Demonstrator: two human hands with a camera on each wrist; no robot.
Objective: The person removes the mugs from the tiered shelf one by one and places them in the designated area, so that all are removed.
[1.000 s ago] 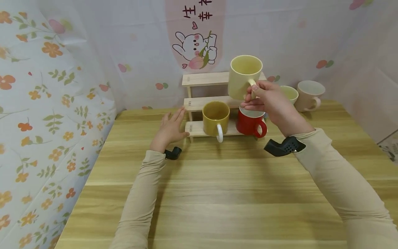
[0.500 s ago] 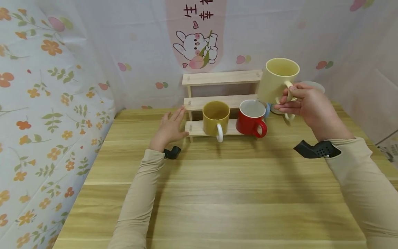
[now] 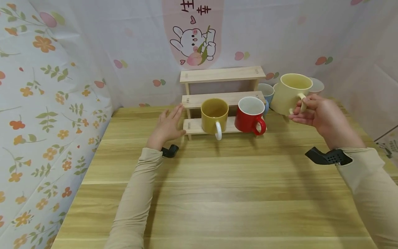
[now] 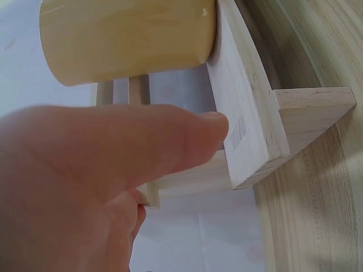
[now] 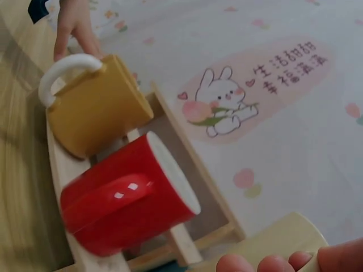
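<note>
My right hand (image 3: 326, 117) pinches the handle of a pale yellow mug (image 3: 289, 97), upright at the right of the wooden step rack (image 3: 222, 74). In the right wrist view, the fingers (image 5: 272, 263) at the handle show at the bottom edge. My left hand (image 3: 168, 127) lies at the rack's left end with fingers stretched out; in the left wrist view, the thumb (image 4: 187, 136) lies against the lowest step. On that step stand a mustard mug (image 3: 212, 119) with a white handle and a red mug (image 3: 246, 119) with a white inside.
Behind the rack's right end stands a light blue mug (image 3: 265, 90). A pale pinkish mug (image 3: 316, 84) is partly hidden behind the pale yellow one. A printed cloth (image 3: 133, 55) hangs at the back and left of the wooden table (image 3: 211, 193).
My right hand has carried the pale yellow mug from in front of the rack's upper steps rightward, then down toward the mugs at the back right. The left hand has stayed at the rack's end.
</note>
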